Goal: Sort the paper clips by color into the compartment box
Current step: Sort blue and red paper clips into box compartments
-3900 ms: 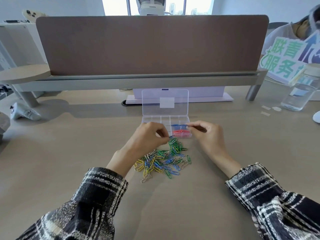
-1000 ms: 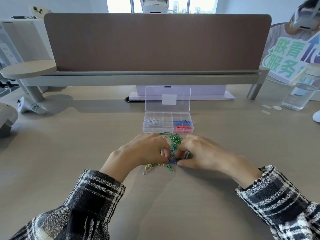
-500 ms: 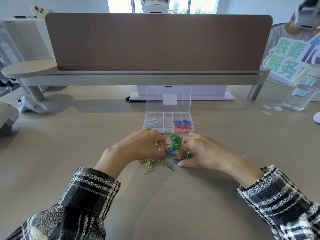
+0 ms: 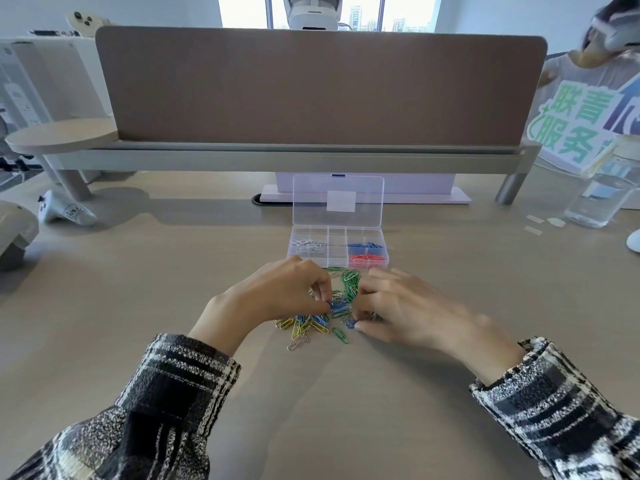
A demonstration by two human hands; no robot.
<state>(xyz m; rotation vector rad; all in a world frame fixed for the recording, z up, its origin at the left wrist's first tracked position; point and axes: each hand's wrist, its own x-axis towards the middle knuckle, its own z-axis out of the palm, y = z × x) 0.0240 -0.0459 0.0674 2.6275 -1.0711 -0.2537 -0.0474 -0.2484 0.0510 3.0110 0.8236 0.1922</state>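
**Item:** loose paper clips (image 4: pixel 320 323). Mixed heap, green/yellow/blue w/ a few silver, mid-counter (image 4: pixel 138 289), betw. both hands.

**Compartment box** (image 4: pixel 290 252): clear, lid up, just behind heap toward far edge. Touching heap or not, cannot tell.
- Silver clips (image 4: pixel 308 243) lay in left-end compartment.
- Blue clips (image 4: pixel 365 244) lay far right, red clips (image 4: pixel 367 258) near right.
- Middle compartments were bare; no green or yellow filed yet.

**Left hand** (image 4: pixel 277 296): fingers narrowed to a pinch on a blue clip (image 4: pixel 337 306) at heap centre.

**Right hand** (image 4: pixel 398 306): fingers curled down on heap's right side, thumb beside another blue one. Held or not, cannot tell.

**Step in hand, est.:** picking out blues.

**Next move:** prob. needs clip freed from tangle, carried to far-right compartment and dropped w/out dragging neighbours.

**Also on counter:** water bottle (image 4: pixel 602 199) at far-right corner; controller (image 4: pixel 65 211) by left edge.
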